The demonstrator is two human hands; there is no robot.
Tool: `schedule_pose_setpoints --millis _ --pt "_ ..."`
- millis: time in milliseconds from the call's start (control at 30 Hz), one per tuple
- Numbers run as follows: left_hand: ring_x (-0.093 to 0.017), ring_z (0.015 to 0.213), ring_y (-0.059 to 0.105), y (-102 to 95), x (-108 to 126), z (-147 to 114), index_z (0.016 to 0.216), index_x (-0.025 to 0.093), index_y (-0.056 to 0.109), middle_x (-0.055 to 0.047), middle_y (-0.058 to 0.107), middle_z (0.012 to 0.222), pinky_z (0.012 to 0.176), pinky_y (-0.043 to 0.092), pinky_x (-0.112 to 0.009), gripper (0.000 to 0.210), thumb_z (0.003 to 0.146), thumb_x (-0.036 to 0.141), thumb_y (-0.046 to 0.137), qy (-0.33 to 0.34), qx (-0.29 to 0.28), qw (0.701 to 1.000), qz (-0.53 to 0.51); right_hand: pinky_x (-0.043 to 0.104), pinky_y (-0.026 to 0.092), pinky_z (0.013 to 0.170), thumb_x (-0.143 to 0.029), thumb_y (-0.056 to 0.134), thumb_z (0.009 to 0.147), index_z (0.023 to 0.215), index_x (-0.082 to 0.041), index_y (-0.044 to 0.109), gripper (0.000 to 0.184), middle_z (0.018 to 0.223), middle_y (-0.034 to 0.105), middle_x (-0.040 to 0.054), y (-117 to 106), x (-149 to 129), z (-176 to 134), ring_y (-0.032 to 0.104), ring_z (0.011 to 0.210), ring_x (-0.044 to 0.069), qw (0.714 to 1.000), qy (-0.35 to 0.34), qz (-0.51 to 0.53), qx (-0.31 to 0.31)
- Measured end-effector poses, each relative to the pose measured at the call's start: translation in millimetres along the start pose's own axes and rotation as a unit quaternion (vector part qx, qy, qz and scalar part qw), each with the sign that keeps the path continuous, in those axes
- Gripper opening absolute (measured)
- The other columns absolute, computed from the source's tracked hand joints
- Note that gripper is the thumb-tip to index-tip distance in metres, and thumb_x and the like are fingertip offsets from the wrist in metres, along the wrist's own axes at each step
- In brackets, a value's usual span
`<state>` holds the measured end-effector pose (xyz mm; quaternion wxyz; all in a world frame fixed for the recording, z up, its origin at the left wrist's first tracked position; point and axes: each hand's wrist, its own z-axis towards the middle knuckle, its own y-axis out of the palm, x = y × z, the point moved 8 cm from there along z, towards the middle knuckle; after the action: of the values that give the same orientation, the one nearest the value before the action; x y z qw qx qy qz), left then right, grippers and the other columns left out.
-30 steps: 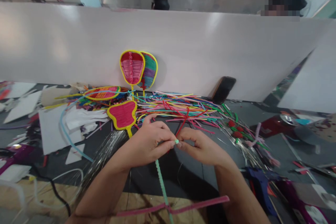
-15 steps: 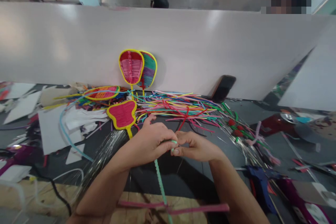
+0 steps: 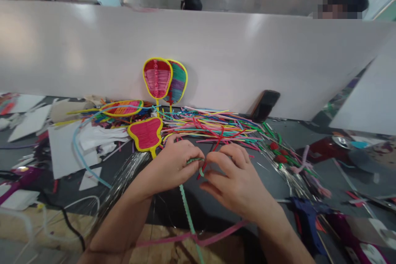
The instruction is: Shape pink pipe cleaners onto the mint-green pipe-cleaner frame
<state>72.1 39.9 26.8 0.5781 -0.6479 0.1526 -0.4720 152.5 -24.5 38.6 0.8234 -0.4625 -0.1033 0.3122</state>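
Head view: the left hand [image 3: 179, 161] pinches a pale green pipe cleaner [image 3: 187, 208] between thumb and fingers, apparently to steady its bent tip for the right hand [image 3: 233, 175], whose fingers curl narrowly beside it; whether they grip it, I cannot tell. Its length hangs past the near edge of the dark table [image 3: 262, 165], crossed by a pink pipe cleaner [image 3: 221, 233]. At the far edge, two fans [image 3: 158, 79] and a phone [image 3: 265, 105] lean on a white board [image 3: 93, 57], seemingly for support. Toward the right edge sits a red can [image 3: 323, 149], contents hidden
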Motion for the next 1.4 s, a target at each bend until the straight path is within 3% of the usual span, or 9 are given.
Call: schedule_pose_setpoints --millis 133,300,467,667,800,933,1167,1400 --pt "-0.015 0.088 0.058 -1.3 -1 -1 0.084 0.021 0.062 0.001 0.066 0.086 0.1 0.023 -0.041 0.016 0.086 0.02 0.046 0.003 0.004 1.0 -0.007 0.042 0.036 0.092 -0.022 0.063 0.079 0.075 -0.021 0.062 0.004 0.1 0.062 0.0036 1 -6 1 0.043 0.099 0.023 0.999 -0.008 -0.032 0.013" --pt "-0.015 0.09 0.058 -0.7 0 -1 0.087 0.022 0.063 0.001 0.067 0.087 0.101 0.022 -0.04 0.018 0.086 0.02 0.046 0.007 -0.01 1.0 -0.02 0.04 0.041 0.087 -0.017 0.062 0.078 0.076 -0.021 0.062 0.005 0.096 0.063 0.004 -9 -2 1 0.045 0.095 0.022 0.999 -0.014 0.026 0.041" --pt "-0.014 0.092 0.058 1.3 2 0 0.086 0.023 0.064 0.001 0.067 0.088 0.103 0.018 -0.041 0.021 0.088 0.02 0.043 0.016 -0.017 0.999 -0.023 0.038 0.043 0.083 -0.012 0.061 0.078 0.082 -0.022 0.061 0.011 0.09 0.062 0.0042 -17 18 0 0.048 0.091 0.02 0.989 0.022 0.114 0.091" --pt "-0.013 0.087 0.058 3.3 9 2 0.076 0.021 0.063 0.002 0.067 0.08 0.103 0.016 -0.042 0.019 0.087 0.02 0.047 0.026 -0.014 0.999 -0.027 0.034 0.042 0.074 -0.014 0.054 0.084 0.082 -0.021 0.055 0.007 0.077 0.06 0.0022 -6 43 1 0.053 0.078 0.017 0.967 0.106 0.198 0.119" --pt "-0.013 0.088 0.058 0.6 10 2 0.078 0.021 0.064 0.001 0.067 0.083 0.102 0.017 -0.043 0.02 0.088 0.025 0.048 0.018 -0.005 1.0 -0.025 0.031 0.039 0.07 -0.019 0.051 0.085 0.075 -0.02 0.053 0.01 0.072 0.057 0.0012 7 55 0 0.052 0.073 0.017 0.96 0.173 0.204 0.08" --pt "-0.014 0.088 0.058 -2.6 10 1 0.079 0.021 0.065 0.0 0.068 0.085 0.101 0.019 -0.043 0.023 0.089 0.027 0.045 0.013 0.01 1.0 -0.012 0.027 0.038 0.067 -0.019 0.051 0.083 0.07 -0.019 0.053 0.013 0.069 0.057 0.0 20 58 -4 0.051 0.068 0.014 0.953 0.197 0.23 0.012" --pt "-0.015 0.089 0.058 -4.7 10 -1 0.083 0.024 0.067 0.0 0.068 0.084 0.104 0.015 -0.044 0.023 0.089 0.026 0.045 0.013 0.035 0.999 0.001 0.022 0.041 0.061 -0.017 0.051 0.083 0.073 -0.017 0.057 0.012 0.068 0.057 -0.0016 38 46 -6 0.051 0.064 0.011 0.902 0.154 0.377 -0.142" --pt "-0.016 0.091 0.057 -0.6 13 1 0.085 0.026 0.066 0.002 0.068 0.085 0.102 0.015 -0.044 0.019 0.087 0.023 0.048 0.015 0.001 0.999 -0.034 0.024 0.044 0.07 -0.026 0.059 0.083 0.077 -0.015 0.064 0.014 0.073 0.059 0.0001 53 40 -9 0.054 0.072 0.012 0.855 0.13 0.473 -0.169"
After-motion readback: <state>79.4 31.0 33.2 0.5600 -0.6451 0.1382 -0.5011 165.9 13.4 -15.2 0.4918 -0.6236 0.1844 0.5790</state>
